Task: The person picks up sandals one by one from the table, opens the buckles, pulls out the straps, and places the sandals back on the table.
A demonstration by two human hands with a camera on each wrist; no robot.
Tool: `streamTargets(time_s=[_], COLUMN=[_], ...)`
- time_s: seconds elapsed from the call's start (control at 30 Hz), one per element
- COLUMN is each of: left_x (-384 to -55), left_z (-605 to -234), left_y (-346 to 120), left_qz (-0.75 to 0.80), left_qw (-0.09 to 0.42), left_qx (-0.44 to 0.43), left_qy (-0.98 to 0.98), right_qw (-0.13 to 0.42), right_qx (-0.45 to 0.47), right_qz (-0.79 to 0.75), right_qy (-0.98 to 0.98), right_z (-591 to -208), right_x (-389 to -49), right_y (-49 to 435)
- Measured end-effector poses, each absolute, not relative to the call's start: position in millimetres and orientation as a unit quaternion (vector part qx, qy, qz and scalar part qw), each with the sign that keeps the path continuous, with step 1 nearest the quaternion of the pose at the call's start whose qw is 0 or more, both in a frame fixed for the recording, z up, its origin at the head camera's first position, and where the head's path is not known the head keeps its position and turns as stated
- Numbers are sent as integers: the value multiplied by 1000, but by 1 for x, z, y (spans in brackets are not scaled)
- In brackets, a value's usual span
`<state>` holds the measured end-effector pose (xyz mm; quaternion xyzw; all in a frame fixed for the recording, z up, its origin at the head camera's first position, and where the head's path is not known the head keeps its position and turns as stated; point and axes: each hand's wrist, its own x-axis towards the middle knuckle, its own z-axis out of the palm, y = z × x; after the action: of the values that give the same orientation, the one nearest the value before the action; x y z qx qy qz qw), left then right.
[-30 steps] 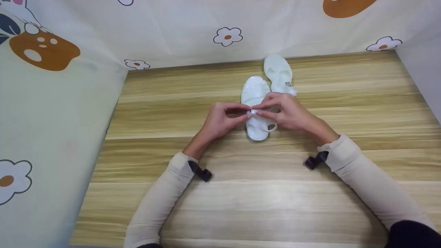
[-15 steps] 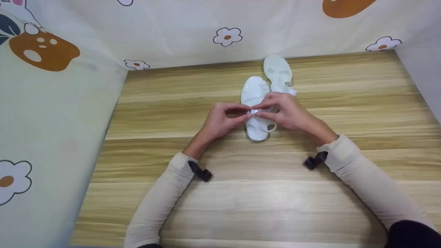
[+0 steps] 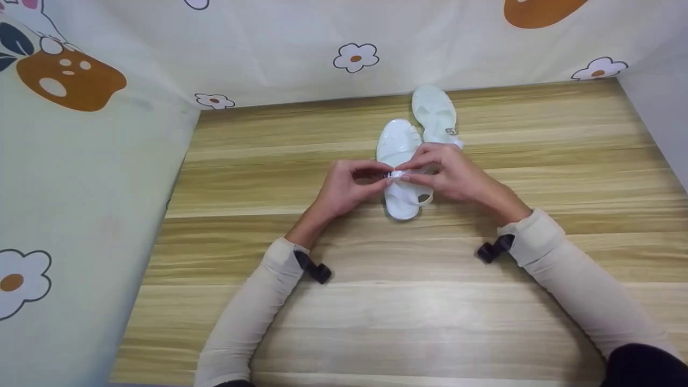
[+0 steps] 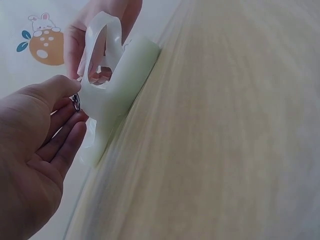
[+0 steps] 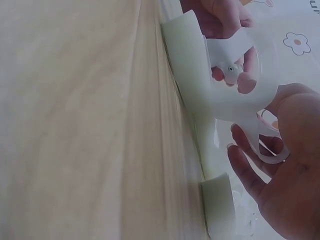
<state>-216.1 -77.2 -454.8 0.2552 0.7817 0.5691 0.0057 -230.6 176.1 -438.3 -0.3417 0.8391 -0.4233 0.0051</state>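
A white jelly sandal point(image 3: 398, 142) lies sole down on the wooden surface, its toe pointing away from me. From its left side my left hand point(image 3: 341, 188) pinches between thumb and fingers at the ankle strap, where a small metal buckle point(image 4: 76, 102) shows in the left wrist view. My right hand point(image 3: 451, 174) comes from the other side and pinches the white strap point(image 3: 396, 174), its fingertips almost meeting the left ones. In the right wrist view a loop of strap point(image 5: 272, 159) hangs by the right fingers. The fingertips partly hide the fastening.
A second white sandal point(image 3: 432, 107) with a metal buckle point(image 3: 450, 131) lies just beyond, to the right, close to the patterned back wall point(image 3: 279, 54). The wood-grain tabletop point(image 3: 387, 301) stretches toward me, with walls on the left and right.
Both hands stay at the strap. The right hand and wrist have shifted very slightly; the sandals lie where they were.
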Motion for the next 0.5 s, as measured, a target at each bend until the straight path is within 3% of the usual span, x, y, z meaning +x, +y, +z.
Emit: streamTargets(time_s=[0.5], left_x=[-220], left_z=[-462], left_y=[-80], left_qz=[574], left_qw=[13], left_qx=[255], left_qy=[778], right_qw=[-3], right_qx=[-356], right_qz=[-417], right_qy=[836], right_z=[-439], right_x=[-234], right_y=[181])
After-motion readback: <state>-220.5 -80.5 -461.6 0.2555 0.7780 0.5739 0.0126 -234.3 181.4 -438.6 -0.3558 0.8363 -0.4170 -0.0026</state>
